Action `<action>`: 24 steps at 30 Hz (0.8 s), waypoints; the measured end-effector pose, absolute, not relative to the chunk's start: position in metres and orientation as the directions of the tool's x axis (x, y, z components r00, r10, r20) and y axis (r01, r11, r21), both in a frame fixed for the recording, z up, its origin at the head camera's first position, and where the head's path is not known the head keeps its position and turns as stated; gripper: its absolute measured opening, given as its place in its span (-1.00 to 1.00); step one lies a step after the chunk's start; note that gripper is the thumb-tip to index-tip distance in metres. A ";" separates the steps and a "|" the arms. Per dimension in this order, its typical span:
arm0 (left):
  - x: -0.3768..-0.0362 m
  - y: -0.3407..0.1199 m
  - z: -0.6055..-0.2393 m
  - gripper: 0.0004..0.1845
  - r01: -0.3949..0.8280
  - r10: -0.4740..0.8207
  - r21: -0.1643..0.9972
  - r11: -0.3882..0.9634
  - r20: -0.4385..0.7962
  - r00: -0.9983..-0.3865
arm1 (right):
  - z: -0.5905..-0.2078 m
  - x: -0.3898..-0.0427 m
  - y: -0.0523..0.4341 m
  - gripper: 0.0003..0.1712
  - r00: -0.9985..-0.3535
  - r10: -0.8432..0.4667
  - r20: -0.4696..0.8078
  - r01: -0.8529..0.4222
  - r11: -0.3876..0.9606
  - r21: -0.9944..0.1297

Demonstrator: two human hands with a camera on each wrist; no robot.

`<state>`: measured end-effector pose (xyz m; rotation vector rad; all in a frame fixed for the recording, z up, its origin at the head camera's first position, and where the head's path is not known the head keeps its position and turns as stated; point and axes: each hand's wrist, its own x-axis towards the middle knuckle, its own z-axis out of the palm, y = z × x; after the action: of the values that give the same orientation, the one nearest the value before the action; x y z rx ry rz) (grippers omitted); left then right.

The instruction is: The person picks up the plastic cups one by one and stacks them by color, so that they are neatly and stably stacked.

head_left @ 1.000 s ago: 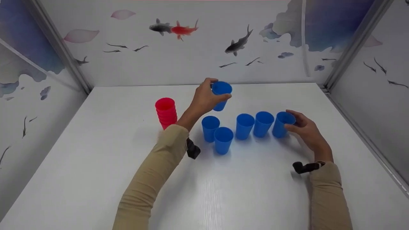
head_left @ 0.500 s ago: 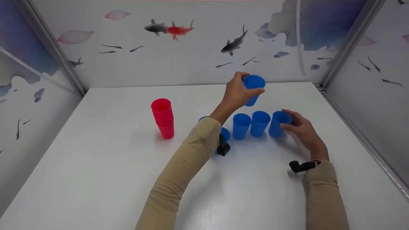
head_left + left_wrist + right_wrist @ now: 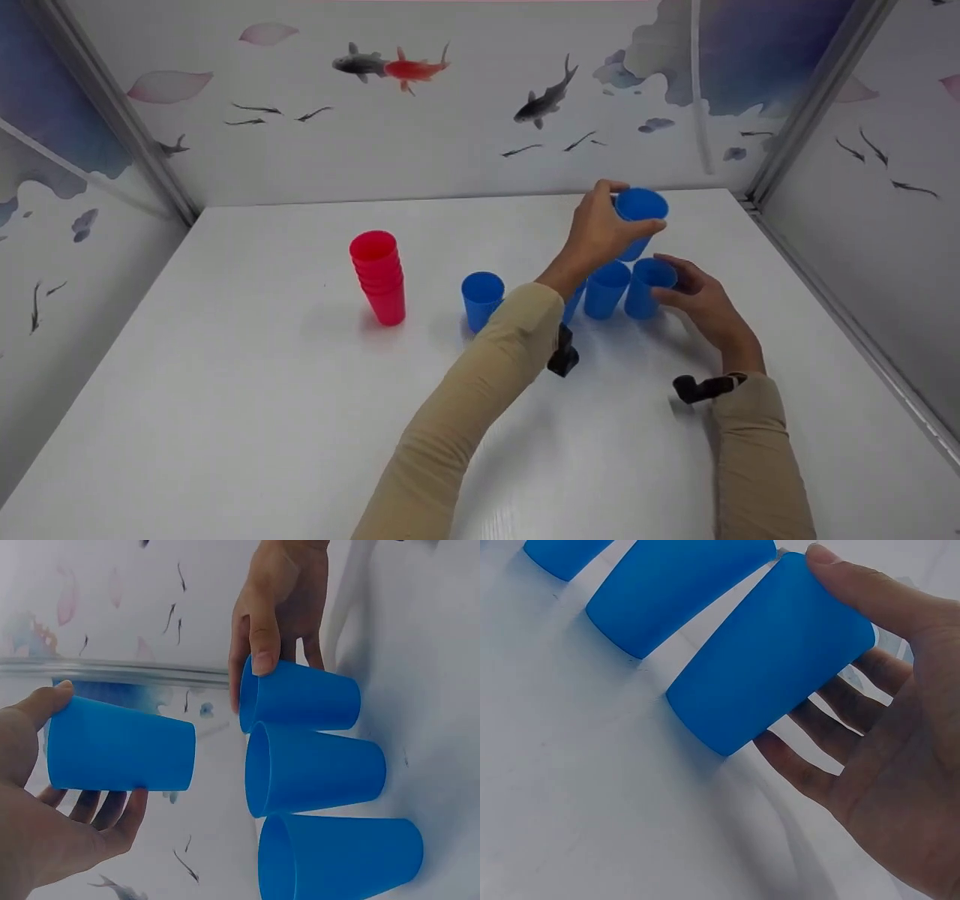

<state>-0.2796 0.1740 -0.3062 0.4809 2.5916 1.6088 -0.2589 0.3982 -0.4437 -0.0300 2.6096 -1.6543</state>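
A blue plastic cup (image 3: 639,214) was held in the air by the left hand (image 3: 600,229), fingers and thumb curled round its wall, above the row of blue cups on the white table (image 3: 225,390). The right hand (image 3: 694,296) gripped the rightmost blue plastic cup (image 3: 645,289), thumb on its rim, fingers spread behind. A stack of red plastic cups (image 3: 379,276) stood at nine o'clock, well apart.

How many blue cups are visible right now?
5: one lifted in the left hand, one steadied by the right hand, two beside it, one standing alone. The sleeve may hide another.
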 end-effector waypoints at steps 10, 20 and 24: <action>-0.273 0.204 -0.318 -0.26 0.211 0.256 0.885 0.416 0.109 -0.960 | -0.446 -0.260 0.401 -0.08 -0.997 -0.059 -0.042 0.015 0.396 -0.918; -0.272 0.224 -0.341 -0.27 0.184 0.269 0.890 0.417 0.072 -0.960 | -0.450 -0.261 0.402 0.00 -0.993 -0.116 0.009 -0.043 0.302 -0.952; -0.270 0.228 -0.348 -0.26 0.167 0.275 0.878 0.448 0.042 -0.960 | -0.450 -0.261 0.403 0.04 -0.994 -0.112 0.009 -0.043 0.296 -0.954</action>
<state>-0.2705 0.2276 -0.3480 0.3954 2.5808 1.5468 -0.2608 0.4027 -0.4498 -0.1485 2.4812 -1.8231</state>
